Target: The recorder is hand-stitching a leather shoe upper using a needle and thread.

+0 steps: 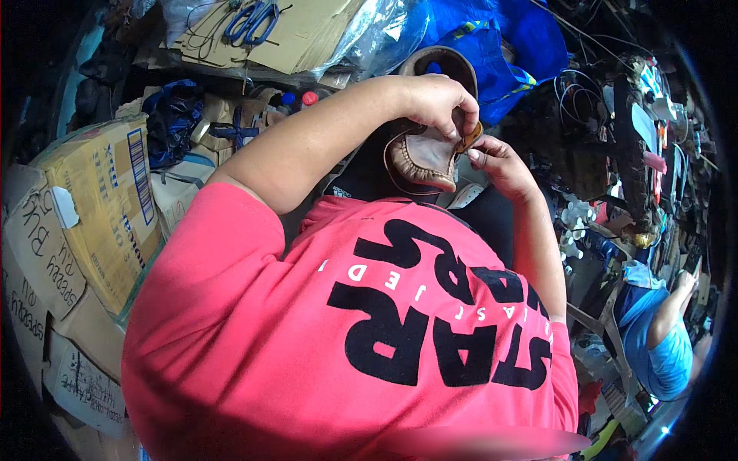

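Observation:
A brown leather moccasin shoe (421, 157) is in front of my chest, its gathered, stitched toe pointing back at me and its dark opening (442, 60) on the far side. My left hand (444, 106) reaches over it from the left, fingertips closed on the edge of the leather. From the right, my right hand (501, 163) pinches the shoe's edge by a small tan-brown piece (470, 138). Whether a lace or needle is also between those fingers, I cannot tell. A thin brown cord (387, 167) loops around the toe's left side.
Beyond the shoe are cardboard sheets (311, 38) with blue-handled scissors (252, 21), clear plastic, and a blue bag (507, 46). Cardboard boxes (104, 207) crowd the left. Cluttered shelves (653, 138) line the right, where another person in a blue shirt (653, 338) is at work.

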Tool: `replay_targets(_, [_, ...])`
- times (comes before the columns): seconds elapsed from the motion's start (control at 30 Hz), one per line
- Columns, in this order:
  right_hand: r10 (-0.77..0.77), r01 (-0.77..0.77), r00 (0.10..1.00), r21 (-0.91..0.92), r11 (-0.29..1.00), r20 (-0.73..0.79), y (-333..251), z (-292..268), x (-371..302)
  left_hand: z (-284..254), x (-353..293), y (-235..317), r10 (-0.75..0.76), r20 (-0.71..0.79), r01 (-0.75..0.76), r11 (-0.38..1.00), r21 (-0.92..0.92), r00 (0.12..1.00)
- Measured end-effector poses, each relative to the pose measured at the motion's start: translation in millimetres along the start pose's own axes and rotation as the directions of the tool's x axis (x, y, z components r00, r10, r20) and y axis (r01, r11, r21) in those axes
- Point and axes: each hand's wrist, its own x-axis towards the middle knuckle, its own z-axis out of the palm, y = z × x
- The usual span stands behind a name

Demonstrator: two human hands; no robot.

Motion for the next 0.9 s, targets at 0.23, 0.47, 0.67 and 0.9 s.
replay_targets(0.23, [0.114,-0.120,0.992,0.136,0.983,0.051,5,-7,5,1,-1,-2,0.016,-0.019,-0.016,1.000,-0.012,1.000])
replay_targets(0.47, [0.167,-0.204,0.975,0.294,0.934,0.148,20,-20,12,2,0,-3,0.020,-0.031,-0.021,1.000,-0.010,0.999])
replay_targets(0.67, [0.168,-0.211,0.972,0.289,0.934,0.166,22,-24,17,2,2,-2,-0.002,-0.037,0.002,1.000,-0.015,0.999])
replay_targets(0.9, [0.166,-0.212,0.969,0.274,0.938,0.181,24,-32,24,4,2,-1,0.008,-0.059,-0.008,1.000,0.003,0.998])
